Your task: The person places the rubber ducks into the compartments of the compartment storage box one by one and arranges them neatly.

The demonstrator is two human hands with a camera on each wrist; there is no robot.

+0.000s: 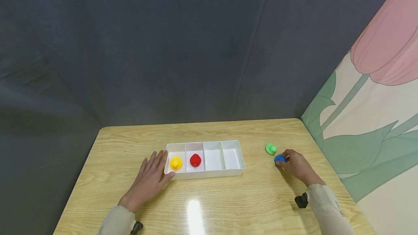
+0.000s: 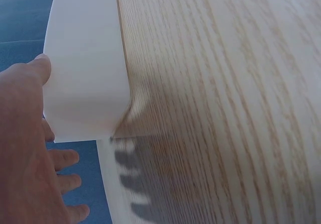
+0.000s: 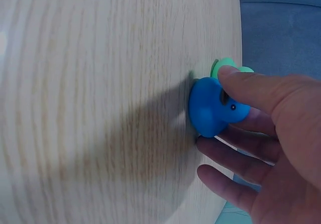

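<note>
A white four-section tray (image 1: 209, 174) lies at the middle of the table, a yellow rubber duck (image 1: 176, 163) in its leftmost section and a red rubber duck (image 1: 195, 160) in the one beside it. My left hand (image 1: 147, 182) rests at the tray's left end, fingers straight, thumb at the near corner; the left wrist view shows the thumb against the tray's upper edge (image 2: 85, 58). To the right, my right hand (image 1: 298, 168) pinches a blue rubber duck (image 3: 204, 106) between thumb and fingers, low over the table. Just behind it sits a green rubber duck (image 1: 270, 148).
The wooden table (image 1: 137, 137) ends at a dark cloth wall (image 1: 196, 64) at the back. A flower-patterned curtain (image 1: 375, 148) runs along the right edge. The two right-hand sections of the tray hold nothing.
</note>
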